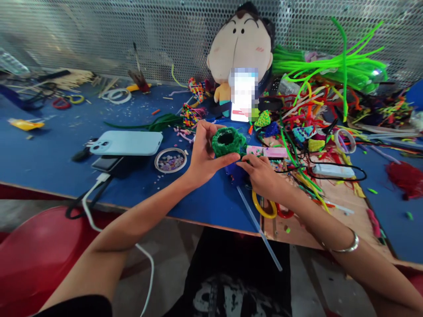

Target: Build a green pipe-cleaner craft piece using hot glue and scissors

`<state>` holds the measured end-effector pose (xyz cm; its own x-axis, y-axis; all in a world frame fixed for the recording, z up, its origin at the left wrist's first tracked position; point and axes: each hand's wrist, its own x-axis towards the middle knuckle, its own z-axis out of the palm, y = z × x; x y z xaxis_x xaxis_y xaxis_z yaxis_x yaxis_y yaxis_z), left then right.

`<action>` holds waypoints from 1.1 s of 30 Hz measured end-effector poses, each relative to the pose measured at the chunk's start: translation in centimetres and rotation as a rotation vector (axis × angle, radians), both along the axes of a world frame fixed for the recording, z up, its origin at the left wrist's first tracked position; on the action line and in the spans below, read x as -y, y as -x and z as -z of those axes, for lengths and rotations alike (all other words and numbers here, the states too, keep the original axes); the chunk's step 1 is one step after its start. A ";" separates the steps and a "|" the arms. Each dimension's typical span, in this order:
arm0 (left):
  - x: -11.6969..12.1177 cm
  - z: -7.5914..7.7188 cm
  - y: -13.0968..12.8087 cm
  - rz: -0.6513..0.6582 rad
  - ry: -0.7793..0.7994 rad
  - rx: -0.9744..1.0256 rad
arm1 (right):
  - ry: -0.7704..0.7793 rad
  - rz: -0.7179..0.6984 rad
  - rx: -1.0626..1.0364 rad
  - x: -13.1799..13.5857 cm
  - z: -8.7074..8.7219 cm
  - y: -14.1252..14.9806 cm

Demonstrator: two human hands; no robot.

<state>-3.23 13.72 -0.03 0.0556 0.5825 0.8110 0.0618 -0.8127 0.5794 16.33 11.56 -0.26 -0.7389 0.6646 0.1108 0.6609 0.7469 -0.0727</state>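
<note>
A fuzzy dark green pipe-cleaner ring (227, 141), hollow like a small cup, is tilted with its dark opening towards me. My left hand (206, 152) is closed around its left side, the thumb along the lower edge. Close to the ring's lower right edge, the fingers of my right hand (257, 171) are pinched together; what lies between them is too small to make out. Below the hands is a blue object (235, 174), partly hidden. A translucent glue stick (259, 229) slants from it past the table edge. Yellow-handled scissors (264, 206) lie under my right wrist.
A lit phone (243, 94) leans on a plush doll (238, 48) at the back. Tangled pipe cleaners (317, 103) crowd the right. At left are a light blue phone (128, 143), a bead dish (170, 160) and a white cable (87, 207). A red stool (42, 251) stands below.
</note>
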 end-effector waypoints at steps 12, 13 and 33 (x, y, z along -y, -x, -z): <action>-0.4 -0.5 1.0 -0.667 -0.299 0.182 | -0.237 0.105 -0.180 -1.2 -2.0 -2.6; -0.5 -0.6 1.0 -0.685 -0.296 0.177 | -0.239 0.089 -0.180 -1.3 -1.9 -2.7; 0.5 -0.5 0.4 -0.386 -0.164 -0.207 | -0.272 0.027 0.050 -0.4 0.6 -0.5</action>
